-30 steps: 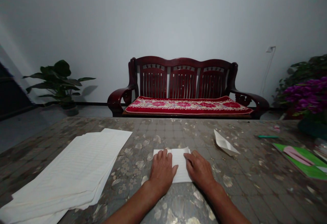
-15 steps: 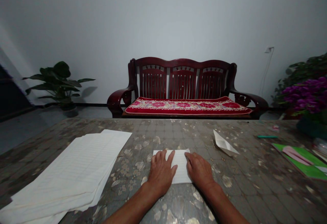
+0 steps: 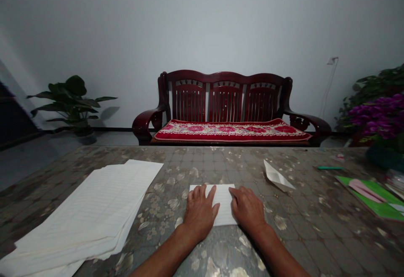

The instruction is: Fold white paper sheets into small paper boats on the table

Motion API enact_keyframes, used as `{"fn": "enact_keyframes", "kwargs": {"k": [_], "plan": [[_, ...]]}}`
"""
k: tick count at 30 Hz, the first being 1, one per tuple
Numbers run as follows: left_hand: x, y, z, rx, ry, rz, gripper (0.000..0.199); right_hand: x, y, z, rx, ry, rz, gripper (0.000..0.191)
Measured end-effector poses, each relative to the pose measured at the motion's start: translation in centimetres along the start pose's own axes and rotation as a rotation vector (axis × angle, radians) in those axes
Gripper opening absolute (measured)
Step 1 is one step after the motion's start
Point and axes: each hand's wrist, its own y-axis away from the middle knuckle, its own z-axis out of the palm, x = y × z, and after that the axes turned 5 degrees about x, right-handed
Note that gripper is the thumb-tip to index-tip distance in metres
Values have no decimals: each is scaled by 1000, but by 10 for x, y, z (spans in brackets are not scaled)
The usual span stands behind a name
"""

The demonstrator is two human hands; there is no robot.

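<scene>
A small folded sheet of lined white paper [image 3: 224, 205] lies flat on the patterned table in front of me. My left hand [image 3: 199, 210] rests on its left part, palm down with the fingers spread. On the right edge of the paper sits my right hand [image 3: 248, 208], its index finger pointing onto the upper right corner and the other fingers curled under. Whether the right fingers pinch the edge is hidden. Beyond the right hand stands another creased piece of white paper [image 3: 277, 176], partly raised off the table.
A stack of lined paper [image 3: 85, 209] covers the table's left side. To the right are a teal pen [image 3: 330, 168], a green booklet [image 3: 369, 205] with a pink paper piece on it, and a pot of purple flowers [image 3: 378, 117]. Behind the table stands a wooden bench [image 3: 225, 100].
Both hands stay almost in place on the folded paper. The paper's top right corner, slightly lifted before, now lies flatter under the right index finger.
</scene>
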Motion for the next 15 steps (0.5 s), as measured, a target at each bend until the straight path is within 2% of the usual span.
{"fn": "enact_keyframes", "kwargs": {"k": [3,6,10,12,15], "plan": [[0,1,2,19,-12,3,51,1,0,-8,54,34,-33,32],[2,2,2,37,-26,-2,50,1,0,-8,142,-34,-68,30],[3,2,0,27,-27,-13,49,-19,4,12,300,-407,-193,44],[3,2,-1,-11,-16,-12,49,-37,5,27,242,-642,-202,49],[2,2,-3,-91,-10,-1,52,-63,2,42,56,-887,10,59]]}}
